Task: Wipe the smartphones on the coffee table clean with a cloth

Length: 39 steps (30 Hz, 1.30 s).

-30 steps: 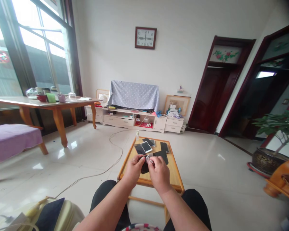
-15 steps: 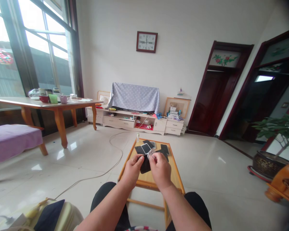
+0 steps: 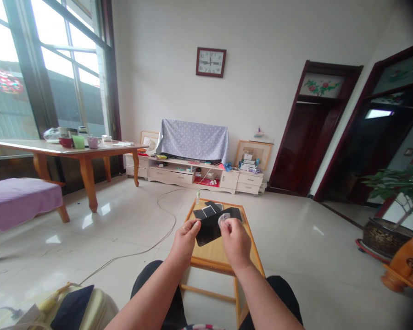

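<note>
In the head view my left hand grips the left end of a black phone, thumb on top. The phone is tilted above the small wooden table, its dark glossy face towards me. My right hand is closed in a pinch on a small crumpled whitish piece, which looks like a wipe or thin film. That piece lies at the phone's right end; whether it presses on the surface I cannot tell. Beyond the hands, a white-framed phone and several dark ones lie on the table.
The small wooden table stands between my knees. At its far left corner is a small clear bottle. A cable runs over the floor to the left. A yellowish case sits at lower left, and a potted plant at right.
The phone has swung from roughly upright to slanting wide between the hands, showing more of its face. My left hand has shifted slightly left, my right hand slightly right with the whitish piece.
</note>
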{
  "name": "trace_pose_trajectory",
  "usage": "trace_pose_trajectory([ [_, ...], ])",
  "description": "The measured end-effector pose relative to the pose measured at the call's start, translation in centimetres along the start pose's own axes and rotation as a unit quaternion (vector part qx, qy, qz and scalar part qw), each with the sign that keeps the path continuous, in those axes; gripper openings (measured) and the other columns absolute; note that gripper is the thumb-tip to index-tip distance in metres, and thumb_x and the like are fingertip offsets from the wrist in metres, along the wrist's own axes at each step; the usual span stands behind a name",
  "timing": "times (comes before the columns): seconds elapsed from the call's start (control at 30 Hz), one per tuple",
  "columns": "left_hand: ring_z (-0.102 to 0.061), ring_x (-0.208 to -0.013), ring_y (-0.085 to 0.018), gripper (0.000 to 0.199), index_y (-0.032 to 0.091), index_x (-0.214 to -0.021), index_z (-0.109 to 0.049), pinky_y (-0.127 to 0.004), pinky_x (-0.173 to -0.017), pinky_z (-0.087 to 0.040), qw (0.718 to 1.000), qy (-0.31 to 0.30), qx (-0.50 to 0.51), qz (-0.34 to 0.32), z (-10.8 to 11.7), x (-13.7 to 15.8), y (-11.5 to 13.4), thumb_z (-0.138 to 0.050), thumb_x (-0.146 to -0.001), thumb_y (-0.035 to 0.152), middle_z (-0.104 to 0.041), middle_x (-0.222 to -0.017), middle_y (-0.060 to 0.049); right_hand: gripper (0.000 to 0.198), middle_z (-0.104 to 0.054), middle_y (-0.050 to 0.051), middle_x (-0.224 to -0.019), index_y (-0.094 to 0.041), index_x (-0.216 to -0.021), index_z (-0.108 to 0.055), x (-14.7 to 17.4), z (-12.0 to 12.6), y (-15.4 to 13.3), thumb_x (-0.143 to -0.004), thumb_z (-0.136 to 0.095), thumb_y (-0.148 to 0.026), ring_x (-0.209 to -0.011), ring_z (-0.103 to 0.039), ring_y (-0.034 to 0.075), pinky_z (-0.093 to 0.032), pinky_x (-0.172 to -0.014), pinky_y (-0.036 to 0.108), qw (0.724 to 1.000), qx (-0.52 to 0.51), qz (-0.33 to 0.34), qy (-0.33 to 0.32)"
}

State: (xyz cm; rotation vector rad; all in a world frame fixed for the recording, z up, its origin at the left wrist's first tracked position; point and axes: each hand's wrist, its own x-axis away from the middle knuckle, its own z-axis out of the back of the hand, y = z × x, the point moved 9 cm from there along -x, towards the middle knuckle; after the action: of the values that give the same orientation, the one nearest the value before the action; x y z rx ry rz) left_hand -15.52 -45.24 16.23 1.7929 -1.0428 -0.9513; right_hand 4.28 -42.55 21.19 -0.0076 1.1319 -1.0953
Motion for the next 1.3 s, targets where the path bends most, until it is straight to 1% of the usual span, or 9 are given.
trace_pose_trajectory([
  [0.13,-0.062,-0.086,-0.017,0.043,0.019,-0.099,-0.074,-0.027,-0.078,-0.044,1.0,0.019,-0.001,0.001,0.8,-0.3,-0.3,-0.076,-0.074,0.054,-0.073,-0.092,-0.004,0.026,-0.066,0.002,-0.082,-0.024,-0.088,-0.061,-1.5,1.3,2.7,-0.096,-0.05,-0.046,-0.071,-0.058,0.018,-0.033,-0.059,0.027,0.998,0.005,-0.055,0.025],
  [0.33,-0.059,-0.075,-0.014,0.047,0.017,-0.098,-0.071,-0.025,-0.069,-0.043,1.0,0.02,0.018,0.006,0.5,-0.8,-1.8,-0.075,-0.074,0.057,-0.07,-0.083,-0.003,0.023,-0.066,0.004,-0.083,-0.024,-0.086,-0.061,2.7,-1.6,-1.5,-0.098,-0.048,-0.038,-0.079,-0.06,0.019,-0.038,-0.067,0.027,0.996,-0.011,0.074,-0.055],
  [0.5,-0.059,-0.081,-0.015,0.041,0.017,-0.098,-0.072,-0.025,-0.076,-0.044,1.0,0.001,-0.02,-0.007,0.3,-0.6,-0.6,-0.073,-0.078,0.053,-0.07,-0.089,-0.004,0.027,-0.066,0.004,-0.086,-0.024,-0.088,-0.065,-0.2,0.6,2.5,-0.097,-0.05,-0.045,-0.077,-0.059,0.018,-0.04,-0.064,0.027,1.0,-0.004,-0.012,0.01],
  [0.67,-0.055,-0.067,-0.012,0.042,0.018,-0.098,-0.069,-0.023,-0.064,-0.042,0.998,-0.04,-0.052,0.001,-0.6,-0.6,-0.1,-0.073,-0.077,0.055,-0.065,-0.076,0.002,0.024,-0.069,0.007,-0.11,-0.026,-0.094,-0.072,-1.6,2.2,2.2,-0.097,-0.053,-0.039,-0.103,-0.058,0.023,-0.045,-0.087,0.034,0.995,-0.016,0.08,0.052],
  [0.77,-0.052,-0.064,-0.011,0.043,0.018,-0.095,-0.068,-0.022,-0.061,-0.04,0.993,-0.058,-0.098,-0.017,-0.9,-0.8,0.3,-0.072,-0.077,0.056,-0.061,-0.071,0.003,0.022,-0.072,0.006,-0.109,-0.026,-0.094,-0.073,-1.4,2.2,1.2,-0.097,-0.053,-0.035,-0.106,-0.059,0.024,-0.042,-0.096,0.039,0.991,-0.03,0.124,0.037],
  [0.9,-0.046,-0.061,-0.01,0.039,0.018,-0.093,-0.067,-0.022,-0.058,-0.035,0.976,-0.103,-0.188,-0.026,-1.3,-0.8,0.9,-0.065,-0.082,0.056,-0.055,-0.066,0.004,0.021,-0.074,0.005,-0.102,-0.026,-0.093,-0.074,-1.8,2.7,1.8,-0.096,-0.055,-0.036,-0.102,-0.062,0.023,-0.043,-0.096,0.039,0.993,-0.056,0.099,0.022],
  [1.07,-0.043,-0.064,-0.01,0.034,0.018,-0.091,-0.066,-0.022,-0.06,-0.034,0.95,-0.139,-0.273,-0.055,-1.9,-0.3,2.2,-0.06,-0.086,0.052,-0.052,-0.068,0.005,0.023,-0.074,0.003,-0.086,-0.026,-0.089,-0.076,-1.0,-0.2,2.7,-0.092,-0.059,-0.042,-0.084,-0.065,0.021,-0.049,-0.078,0.032,0.973,-0.16,0.035,-0.164],
  [1.2,-0.041,-0.062,-0.01,0.033,0.018,-0.086,-0.064,-0.022,-0.058,-0.033,0.935,-0.182,-0.302,-0.031,-2.9,0.2,1.8,-0.058,-0.087,0.051,-0.05,-0.066,0.005,0.027,-0.074,0.003,-0.086,-0.022,-0.092,-0.076,1.2,-2.6,2.0,-0.089,-0.061,-0.045,-0.08,-0.066,0.021,-0.049,-0.07,0.029,0.912,-0.28,-0.036,-0.296],
  [1.3,-0.043,-0.063,-0.01,0.031,0.018,-0.083,-0.064,-0.023,-0.059,-0.034,0.921,-0.21,-0.327,-0.038,-3.7,0.4,1.7,-0.057,-0.087,0.047,-0.051,-0.067,0.005,0.03,-0.073,0.002,-0.086,-0.02,-0.096,-0.075,2.5,-3.6,1.2,-0.089,-0.062,-0.047,-0.079,-0.065,0.02,-0.048,-0.067,0.027,0.862,-0.357,-0.088,-0.348],
])
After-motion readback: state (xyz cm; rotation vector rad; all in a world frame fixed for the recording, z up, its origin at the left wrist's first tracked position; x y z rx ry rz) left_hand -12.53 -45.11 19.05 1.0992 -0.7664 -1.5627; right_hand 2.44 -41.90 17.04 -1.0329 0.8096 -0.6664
